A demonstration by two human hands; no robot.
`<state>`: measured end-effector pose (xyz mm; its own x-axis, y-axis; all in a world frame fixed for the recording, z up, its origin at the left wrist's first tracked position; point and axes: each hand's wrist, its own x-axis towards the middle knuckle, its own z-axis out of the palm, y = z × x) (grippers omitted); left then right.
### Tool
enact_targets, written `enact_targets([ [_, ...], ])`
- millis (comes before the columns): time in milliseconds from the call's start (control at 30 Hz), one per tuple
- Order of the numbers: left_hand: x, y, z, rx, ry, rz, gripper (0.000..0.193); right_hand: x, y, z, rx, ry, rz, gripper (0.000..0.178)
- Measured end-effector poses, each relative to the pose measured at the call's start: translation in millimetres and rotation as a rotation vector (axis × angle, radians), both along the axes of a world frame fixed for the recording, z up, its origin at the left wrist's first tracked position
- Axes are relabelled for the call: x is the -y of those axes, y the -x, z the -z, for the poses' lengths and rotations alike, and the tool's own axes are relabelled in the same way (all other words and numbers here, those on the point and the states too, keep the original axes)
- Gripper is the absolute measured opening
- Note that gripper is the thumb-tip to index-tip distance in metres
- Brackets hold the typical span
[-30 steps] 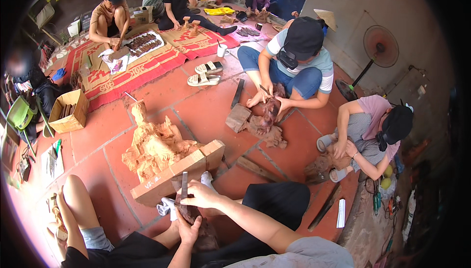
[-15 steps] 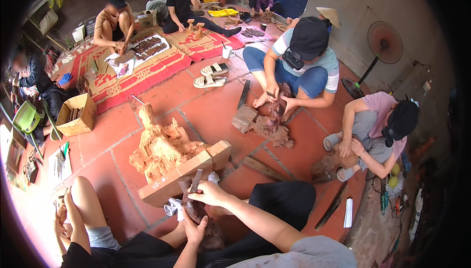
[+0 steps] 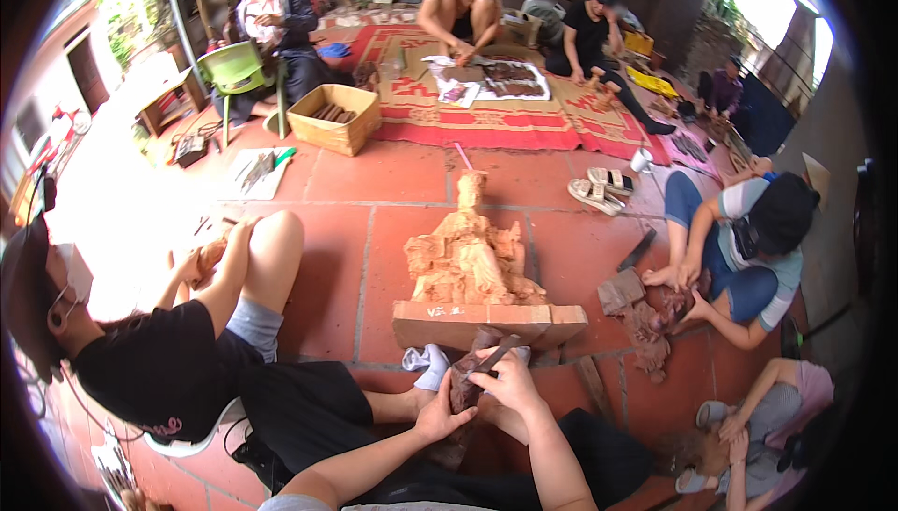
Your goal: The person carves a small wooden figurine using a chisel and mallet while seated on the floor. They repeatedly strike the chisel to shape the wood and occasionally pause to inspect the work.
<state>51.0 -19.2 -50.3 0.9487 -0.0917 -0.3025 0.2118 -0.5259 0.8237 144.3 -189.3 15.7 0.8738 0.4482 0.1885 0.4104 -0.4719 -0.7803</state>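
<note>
The left hand point(image 3: 435, 417) grasps the lower part of a dark wood carving point(image 3: 462, 391), which lies at its one o'clock, between the two hands. The right hand point(image 3: 508, 382) is closed on a flat dark tool point(image 3: 498, 352), slanted across the carving; from this hand, the carving lies at nine o'clock.

Now from both hands outward. At twelve o'clock, near, a pale wooden sculpture point(image 3: 472, 263) stands upright on a thick wooden base point(image 3: 491, 324). At about eleven o'clock, well apart, there is an open cardboard box point(image 3: 323, 134), and in it lie dark brown, stick-like pieces point(image 3: 334, 114). Between ten and eleven o'clock, thin tools point(image 3: 254, 171) are on a white sheet point(image 3: 267, 191). At one o'clock, a white mug point(image 3: 641, 160) stands on the tiles; its content I cannot tell.
</note>
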Motion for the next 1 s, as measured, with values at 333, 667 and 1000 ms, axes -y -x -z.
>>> enact_targets([
  [333, 0.2, 6.5, 16.7, 0.156, 0.048, -0.035, 0.109, 2.9, 0.5, -2.7, -0.095, -0.113, -0.044, 0.023],
  [667, 3.2, 1.1, 0.0, 0.052, 0.014, -0.015, 0.107, 10.7, -3.6, 3.4, -0.107, -0.156, 0.009, 0.020],
  [1000, -1.0, 4.3, -8.7, 0.012, 0.130, 0.009, 0.103, 10.1, 4.4, 13.8, 0.013, -0.084, -0.007, 0.017],
])
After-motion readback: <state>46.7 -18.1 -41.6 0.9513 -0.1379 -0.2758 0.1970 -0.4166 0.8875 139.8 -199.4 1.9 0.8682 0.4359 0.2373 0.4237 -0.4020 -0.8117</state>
